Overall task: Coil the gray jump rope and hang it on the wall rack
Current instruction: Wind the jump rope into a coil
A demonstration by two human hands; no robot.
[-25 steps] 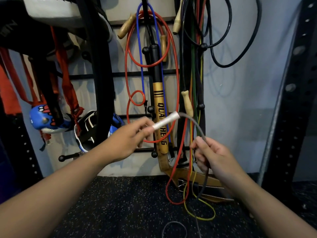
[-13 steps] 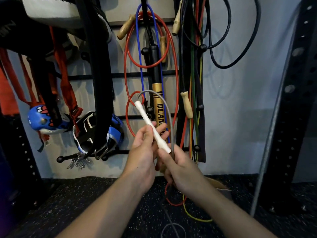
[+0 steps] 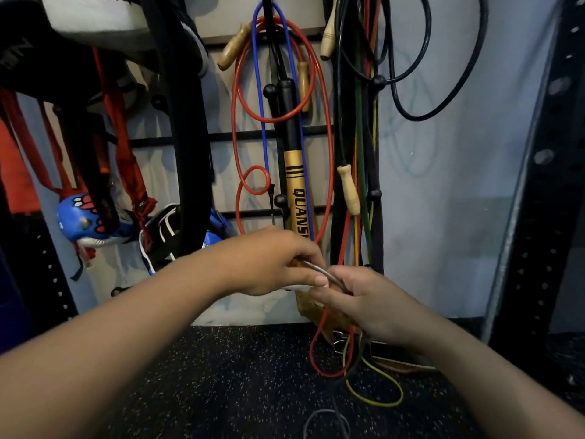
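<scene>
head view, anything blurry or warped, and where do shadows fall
Head view: wide-angle bend curves the black upright at right; the hands and the gray jump rope between them look softly smeared; the black cord throws a faint looped shadow on the wall; the floor is dim.

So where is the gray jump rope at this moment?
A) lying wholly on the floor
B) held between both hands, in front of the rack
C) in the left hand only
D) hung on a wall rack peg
B: the left hand and right hand both grip the gray jump rope in front of the wall rack.
</scene>
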